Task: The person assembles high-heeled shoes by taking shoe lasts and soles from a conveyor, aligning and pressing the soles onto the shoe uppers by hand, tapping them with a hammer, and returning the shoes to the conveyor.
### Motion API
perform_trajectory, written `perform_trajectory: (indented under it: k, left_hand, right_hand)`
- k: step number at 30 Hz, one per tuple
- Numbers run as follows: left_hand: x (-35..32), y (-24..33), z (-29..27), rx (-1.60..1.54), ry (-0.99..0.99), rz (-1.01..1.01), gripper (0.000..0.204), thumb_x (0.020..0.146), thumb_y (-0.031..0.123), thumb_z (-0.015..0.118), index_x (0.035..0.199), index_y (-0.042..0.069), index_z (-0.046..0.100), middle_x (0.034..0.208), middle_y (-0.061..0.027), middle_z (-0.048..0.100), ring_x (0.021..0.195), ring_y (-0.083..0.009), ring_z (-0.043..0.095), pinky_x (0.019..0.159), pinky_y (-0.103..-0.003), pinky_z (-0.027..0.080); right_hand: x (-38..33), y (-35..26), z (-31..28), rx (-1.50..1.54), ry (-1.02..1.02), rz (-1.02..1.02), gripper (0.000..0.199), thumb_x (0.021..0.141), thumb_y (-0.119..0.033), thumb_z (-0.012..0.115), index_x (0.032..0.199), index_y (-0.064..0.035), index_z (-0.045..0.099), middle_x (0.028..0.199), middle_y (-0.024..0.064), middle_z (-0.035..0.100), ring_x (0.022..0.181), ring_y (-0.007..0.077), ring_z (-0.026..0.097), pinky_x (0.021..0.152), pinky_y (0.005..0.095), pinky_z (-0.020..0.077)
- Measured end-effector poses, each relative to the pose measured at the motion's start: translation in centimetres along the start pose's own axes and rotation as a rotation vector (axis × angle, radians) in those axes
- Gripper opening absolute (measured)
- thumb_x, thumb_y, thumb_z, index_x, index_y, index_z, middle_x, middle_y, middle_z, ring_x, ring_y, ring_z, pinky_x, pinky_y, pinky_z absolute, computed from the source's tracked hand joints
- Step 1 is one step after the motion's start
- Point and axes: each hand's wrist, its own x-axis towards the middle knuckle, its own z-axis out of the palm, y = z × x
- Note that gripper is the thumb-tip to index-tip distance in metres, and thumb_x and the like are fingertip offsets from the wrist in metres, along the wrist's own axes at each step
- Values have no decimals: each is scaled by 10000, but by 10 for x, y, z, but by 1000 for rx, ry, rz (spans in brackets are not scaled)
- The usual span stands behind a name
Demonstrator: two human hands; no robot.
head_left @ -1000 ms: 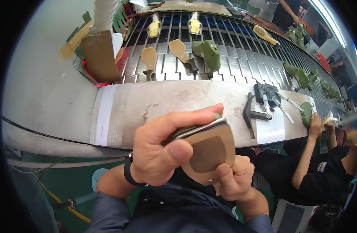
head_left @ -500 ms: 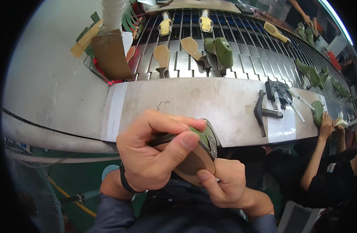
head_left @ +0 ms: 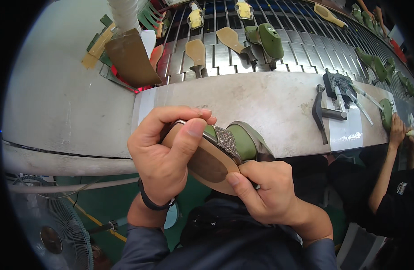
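Head view: left grip and right grip clamp the tan-soled green shoe with silver-glitter strap between them, which could drop if either thumb slid.

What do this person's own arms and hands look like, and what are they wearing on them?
The left hand and right hand are both ungloved. A slim dark wristband circles the left wrist; none shows on the right. Dark blue-grey sleeves stop well short of the wrists.
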Motion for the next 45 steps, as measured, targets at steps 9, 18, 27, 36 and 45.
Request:
perform_trajectory:
  k: [9, 18, 27, 36, 45]
  left_hand:
    - [-2, 0, -2, 267, 18, 64, 353, 832, -11, 853, 1131, -7, 665, 1106, -114, 737, 946, -154, 729, 837, -290, 596]
    - [35, -10, 2, 234, -69, 65, 235, 1045, 131, 574, 1021, -46, 725, 951, -112, 762, 897, -160, 686, 860, -312, 529]
    - [72, 6, 14, 22, -209, -131, 383, 1115, 278, 537, 1046, -65, 692, 973, -150, 747, 897, -194, 714, 854, -304, 551]
    - [98, 3, 36, -61, -269, -224, 382, 1085, 297, 585, 1239, -47, 641, 1008, -164, 754, 943, -223, 735, 885, -329, 571]
    - [129, -47, 72, -602, -501, -253, 544, 1053, 198, 552, 1510, -76, 439, 1391, -259, 624, 1252, -325, 658, 1075, -428, 546]
  right_hand:
    - [5, 1, 10, -27, 29, -29, 224, 931, -100, 759, 761, -46, 624, 622, 107, 596, 510, 290, 606, 476, 393, 465]
    - [10, 0, 2, -25, 93, 46, 267, 979, -180, 710, 768, -44, 619, 635, 150, 596, 553, 340, 629, 511, 432, 477]
    - [16, 3, -13, 164, 134, 58, 318, 1018, -209, 654, 807, 22, 602, 637, 191, 557, 563, 363, 557, 553, 427, 438]
    - [17, 6, -27, 264, 184, 120, 369, 1048, -235, 634, 803, 39, 606, 630, 144, 577, 559, 194, 518, 563, 365, 440]
    - [28, 30, -54, 516, 142, 388, 348, 1040, -278, 675, 906, 39, 723, 743, 4, 665, 687, 60, 590, 598, 290, 510]
